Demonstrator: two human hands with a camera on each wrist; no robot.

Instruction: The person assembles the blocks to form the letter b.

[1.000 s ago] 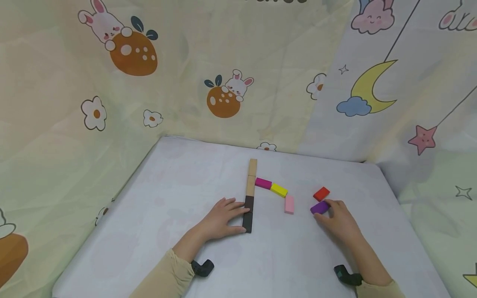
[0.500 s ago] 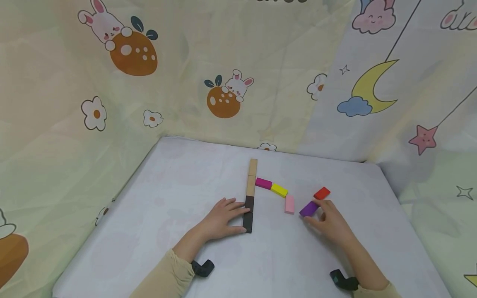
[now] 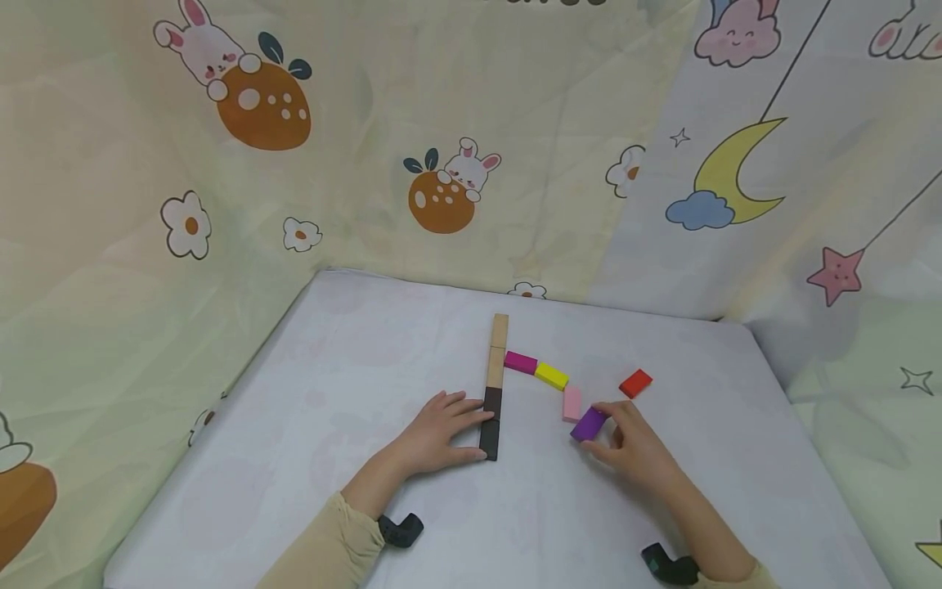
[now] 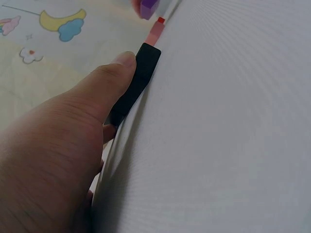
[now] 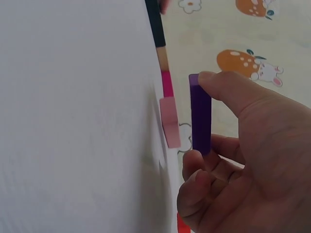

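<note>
Two black blocks (image 3: 490,424) and two plain wooden blocks (image 3: 496,352) lie end to end in a straight row on the table. My left hand (image 3: 443,438) rests beside the black pair, its thumb and fingertips touching them, fingers spread and fairly straight. Between thumb and fingers my right hand (image 3: 642,450) pinches a purple block (image 5: 201,116); the right wrist view shows it held above the tabletop. Close by it lies a pink block (image 3: 571,404). A yellow block (image 3: 552,375) and a magenta block (image 3: 521,362) continue from the pink one toward the wooden row.
A red block (image 3: 635,384) lies apart, beyond the right hand. White cloth covers the table (image 3: 309,360), whose back edge meets a printed fabric backdrop (image 3: 353,188). Dark wrist-worn devices sit on both arms, such as the left one (image 3: 401,530).
My right hand has carried the purple block left, away from the red block and up near the pink one. The left hand and the row of blocks have stayed put.
</note>
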